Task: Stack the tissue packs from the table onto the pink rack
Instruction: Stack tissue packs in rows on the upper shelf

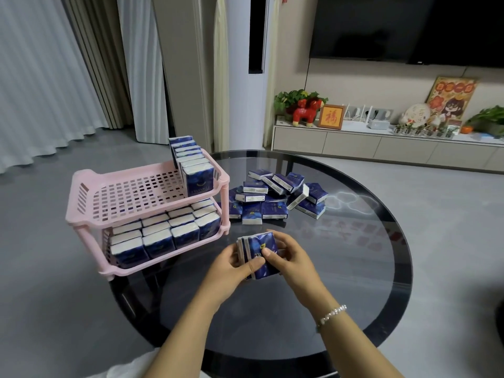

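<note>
A small bundle of dark blue tissue packs (259, 245) is held upright over the round glass table (354, 268). My left hand (234, 264) grips its left side with the thumb on the front. My right hand (289, 255) grips its right side, thumb also on the front. A loose pile of blue tissue packs (275, 196) lies on the table behind my hands. The pink two-tier rack (122, 197) stands at the table's left edge. A row of several upright packs (191, 163) fills the right end of its top shelf. Its lower shelf is full of packs (166, 233).
Most of the rack's top shelf, left of the row, is bare perforated plastic. A TV cabinet (381, 143) with ornaments and plants runs along the far wall under a wall television (409, 28). Curtains hang at the left. Grey floor surrounds the table.
</note>
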Tool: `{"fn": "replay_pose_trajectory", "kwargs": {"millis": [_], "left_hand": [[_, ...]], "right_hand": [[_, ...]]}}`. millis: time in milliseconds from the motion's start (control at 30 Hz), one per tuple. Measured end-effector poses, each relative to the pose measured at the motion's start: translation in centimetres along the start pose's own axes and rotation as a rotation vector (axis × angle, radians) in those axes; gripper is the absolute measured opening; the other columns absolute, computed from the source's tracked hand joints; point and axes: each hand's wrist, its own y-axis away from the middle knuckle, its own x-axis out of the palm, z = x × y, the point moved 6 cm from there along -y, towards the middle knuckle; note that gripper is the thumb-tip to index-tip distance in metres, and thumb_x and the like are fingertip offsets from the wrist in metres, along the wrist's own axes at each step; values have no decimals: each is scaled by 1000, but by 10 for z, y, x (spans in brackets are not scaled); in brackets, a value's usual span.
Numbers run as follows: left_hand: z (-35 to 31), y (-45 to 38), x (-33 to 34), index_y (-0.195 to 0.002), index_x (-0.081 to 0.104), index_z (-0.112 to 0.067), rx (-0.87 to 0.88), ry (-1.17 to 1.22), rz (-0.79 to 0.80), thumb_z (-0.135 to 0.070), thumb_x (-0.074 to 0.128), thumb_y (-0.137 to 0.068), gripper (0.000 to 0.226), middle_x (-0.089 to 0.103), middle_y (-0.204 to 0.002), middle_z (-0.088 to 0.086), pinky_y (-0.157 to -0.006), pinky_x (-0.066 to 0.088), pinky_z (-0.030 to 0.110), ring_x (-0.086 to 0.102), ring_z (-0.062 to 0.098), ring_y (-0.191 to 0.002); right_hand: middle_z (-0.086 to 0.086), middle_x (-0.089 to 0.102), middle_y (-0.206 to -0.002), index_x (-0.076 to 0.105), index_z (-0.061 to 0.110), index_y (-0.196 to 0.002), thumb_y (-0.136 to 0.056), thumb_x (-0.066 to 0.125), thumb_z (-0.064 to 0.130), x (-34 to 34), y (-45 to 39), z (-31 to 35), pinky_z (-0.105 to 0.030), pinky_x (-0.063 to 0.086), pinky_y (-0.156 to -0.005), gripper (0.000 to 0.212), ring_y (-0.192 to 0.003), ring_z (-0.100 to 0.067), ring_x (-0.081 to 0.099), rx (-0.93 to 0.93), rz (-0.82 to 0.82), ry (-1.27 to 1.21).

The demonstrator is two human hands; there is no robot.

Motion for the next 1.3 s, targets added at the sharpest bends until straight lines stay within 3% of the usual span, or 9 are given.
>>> {"fn": "replay_pose_trajectory", "kwargs": {"millis": [167,267,400,533,700,833,1000,1167,1300], "left_hand": [[-2,11,-25,-125,52,-20,-10,1,135,-11,79,-72,60,66,-121,0,-86,52,27,62,14,-112],[1,23,-41,-132,44,-27,-23,-119,234,-7,77,-70,72,57,-133,-7,-99,46,27,54,8,-122],[5,30,-62,-147,18,-37,-5,-634,180,-26,80,-74,97,24,-145,-14,-112,22,22,27,4,-135],[7,37,-67,-151,5,-33,-15,-718,136,-38,78,-73,107,14,-144,-19,-116,19,27,17,5,-138],[5,41,-59,-152,-4,-24,-30,-820,136,-38,69,-82,102,15,-141,-15,-114,22,26,21,8,-136],[-6,41,-60,-153,7,-20,-57,-842,126,-38,65,-86,90,22,-137,-10,-112,24,22,29,7,-131],[-59,51,-68,-150,-17,-16,-58,-992,147,-43,48,-95,89,-4,-153,-9,-102,24,17,25,14,-137],[-134,64,-84,-152,6,-28,87,-955,54,-38,50,-95,72,12,-144,-11,-100,18,12,29,5,-127],[-186,65,-110,-143,31,-40,232,-888,-76,-34,62,-89,63,33,-132,-8,-98,30,20,42,8,-116]], "right_hand": [[-1,57,-127,41,32,-136,-76,75,17,13,-7,-9,-36,52,-92,71,-113,-23,58,202,440,8],[5,53,-127,43,39,-130,-69,77,16,25,-10,-10,-29,52,-84,73,-104,-20,57,161,585,205],[15,49,-128,40,37,-130,-70,81,16,39,-8,-10,-25,52,-80,76,-91,-14,57,21,579,414],[28,43,-126,30,42,-138,-71,80,19,44,-4,-9,-17,48,-76,87,-90,-8,56,5,597,491],[17,47,-130,33,38,-139,-71,80,20,46,-4,-7,-21,51,-78,85,-88,-10,60,8,587,533],[10,56,-123,44,31,-131,-70,80,18,49,-10,5,-28,53,-85,72,-95,-16,62,7,562,546],[11,64,-116,51,31,-125,-70,80,16,67,-20,60,-24,53,-83,64,-96,-18,64,-101,605,555],[14,67,-109,54,35,-122,-77,75,16,88,-30,128,-27,54,-80,54,-90,-20,65,-221,611,542],[17,67,-104,54,28,-122,-79,72,8,107,-47,172,-15,49,-72,51,-84,-5,66,-269,629,502]]}}
